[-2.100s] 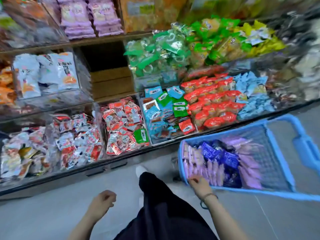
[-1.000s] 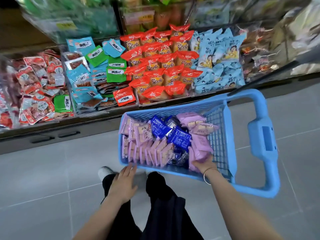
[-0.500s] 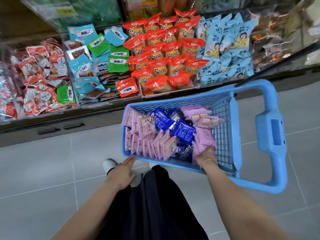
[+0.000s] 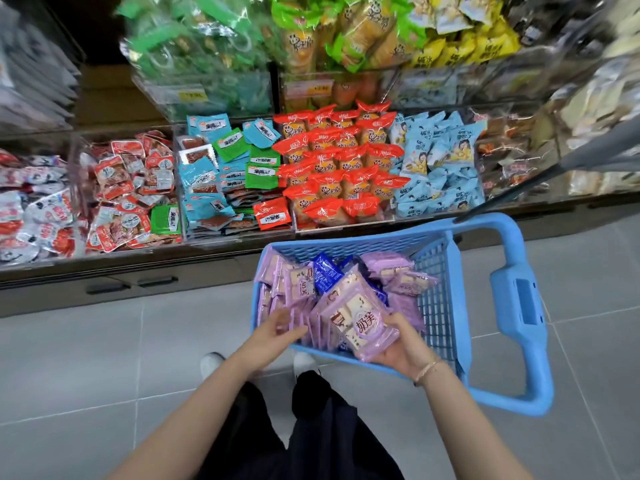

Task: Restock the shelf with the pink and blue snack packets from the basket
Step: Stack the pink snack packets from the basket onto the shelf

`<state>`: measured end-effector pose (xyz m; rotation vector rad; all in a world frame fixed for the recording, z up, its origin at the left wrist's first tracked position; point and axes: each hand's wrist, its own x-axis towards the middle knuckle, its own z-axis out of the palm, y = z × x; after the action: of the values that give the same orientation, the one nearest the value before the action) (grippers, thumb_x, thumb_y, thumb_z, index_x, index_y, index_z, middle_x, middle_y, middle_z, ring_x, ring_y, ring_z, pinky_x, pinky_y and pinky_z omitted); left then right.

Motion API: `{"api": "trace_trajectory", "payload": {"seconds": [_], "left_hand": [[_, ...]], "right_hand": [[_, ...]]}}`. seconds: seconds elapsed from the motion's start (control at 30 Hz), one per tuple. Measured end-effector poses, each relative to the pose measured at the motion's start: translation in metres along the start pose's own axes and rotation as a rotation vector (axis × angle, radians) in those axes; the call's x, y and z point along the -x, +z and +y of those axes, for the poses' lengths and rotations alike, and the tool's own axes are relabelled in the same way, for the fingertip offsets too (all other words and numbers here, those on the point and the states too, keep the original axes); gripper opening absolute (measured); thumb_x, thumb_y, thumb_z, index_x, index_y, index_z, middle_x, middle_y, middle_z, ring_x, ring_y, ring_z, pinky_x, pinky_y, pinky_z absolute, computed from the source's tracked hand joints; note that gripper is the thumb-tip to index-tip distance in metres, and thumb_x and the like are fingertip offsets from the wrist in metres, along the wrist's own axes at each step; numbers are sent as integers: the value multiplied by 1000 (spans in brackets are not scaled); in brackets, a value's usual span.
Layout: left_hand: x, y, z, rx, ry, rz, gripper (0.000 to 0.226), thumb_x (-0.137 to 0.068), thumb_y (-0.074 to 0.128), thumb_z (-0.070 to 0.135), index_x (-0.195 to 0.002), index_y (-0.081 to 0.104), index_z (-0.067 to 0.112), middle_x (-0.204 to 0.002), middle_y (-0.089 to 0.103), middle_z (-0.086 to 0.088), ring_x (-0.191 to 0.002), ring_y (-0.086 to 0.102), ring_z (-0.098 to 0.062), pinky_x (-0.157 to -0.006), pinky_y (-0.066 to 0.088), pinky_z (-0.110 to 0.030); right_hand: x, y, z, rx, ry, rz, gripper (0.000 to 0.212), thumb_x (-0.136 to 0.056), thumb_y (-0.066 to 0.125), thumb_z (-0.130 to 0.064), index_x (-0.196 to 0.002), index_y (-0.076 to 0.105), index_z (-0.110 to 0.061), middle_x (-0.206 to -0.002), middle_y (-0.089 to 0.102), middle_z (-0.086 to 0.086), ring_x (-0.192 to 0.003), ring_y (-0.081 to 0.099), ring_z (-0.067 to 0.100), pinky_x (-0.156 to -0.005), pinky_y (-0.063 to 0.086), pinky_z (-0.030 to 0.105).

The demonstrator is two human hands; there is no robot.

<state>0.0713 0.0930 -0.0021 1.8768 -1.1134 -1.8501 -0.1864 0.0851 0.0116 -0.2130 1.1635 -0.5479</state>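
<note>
Head view: lilac-pink packets [image 4: 360, 323], glossy dark-blue packets [image 4: 325, 275]

"奶芙" on the pink packet [image 4: 360, 327]; "碱水面包丁" on pale blue bags [image 4: 450, 150]; "亲嘴烧" on green sachets [image 4: 262, 172]
</note>
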Motion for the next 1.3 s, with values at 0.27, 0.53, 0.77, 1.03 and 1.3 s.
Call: {"api": "trace_trajectory", "payload": {"seconds": [0.27,0.53,0.77,1.03,1.3], "left_hand": [[7,-1,42,738,-10,19,30,-94,55,17,-123,56,11,-107,68,-13,-88,66,-27,-75,52,-38],[24,-11,31,670,18,329,12,-97,50,18,-109,53,16,-89,63,-9,-73,57,-21,-63,49,-34],[27,-9,30,637,-80,329,17,-97,50,29,-94,46,13,-87,60,-9,-73,58,-20,-66,53,-36],[29,-13,27,465,-67,330,40,-86,69,22,-114,44,10,-107,62,-9,-83,63,-21,-72,53,-37],[18,-15,20,612,-37,402,64,-88,64,6,-135,22,14,-103,60,-9,-81,62,-19,-65,49,-29]], "right_hand": [[-6,47,-1,110,122,-313,55,-63,64,-34,-112,66,-11,-119,64,16,-105,62,30,-93,47,48],[-12,37,-12,127,-10,-111,41,-74,48,-36,-104,66,-15,-103,71,12,-87,69,25,-68,58,38],[-30,62,-6,412,-178,-5,32,-93,42,-33,-93,70,-16,-97,73,7,-91,68,22,-78,56,35],[-36,84,10,777,-348,-29,38,-97,43,-22,-126,43,-46,-139,41,-9,-130,36,8,-113,27,36],[-37,111,20,792,-297,-137,53,-96,38,-6,-144,31,-28,-136,33,-15,-122,32,-2,-83,33,-3]]}}
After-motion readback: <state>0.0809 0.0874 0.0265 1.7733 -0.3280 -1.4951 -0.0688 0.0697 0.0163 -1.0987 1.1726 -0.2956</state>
